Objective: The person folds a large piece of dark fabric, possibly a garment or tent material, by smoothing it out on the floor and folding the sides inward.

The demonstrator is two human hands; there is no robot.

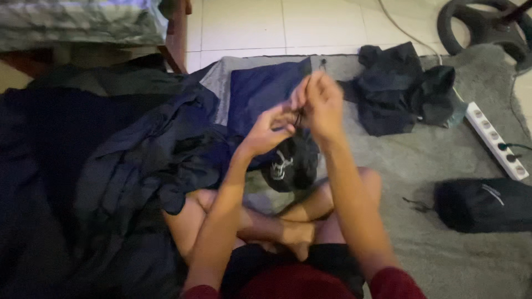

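I sit cross-legged on a grey rug [421, 166]. My left hand [269, 130] and my right hand [321, 105] are raised together over my knees, both pinching the thin drawstring at the top of a small black pouch [293, 160] with a white mark. The pouch hangs below my fingers, stuffed full and rounded. Behind my hands a dark blue folded cloth [260, 91] lies flat on the rug.
A heap of dark jackets [111, 166] covers the left side. A crumpled black garment [399, 88] lies at the back right, a packed black pouch [485, 204] at the right. A white power strip [496, 141], a weight plate [482, 25] and a bed corner [77, 22] border the rug.
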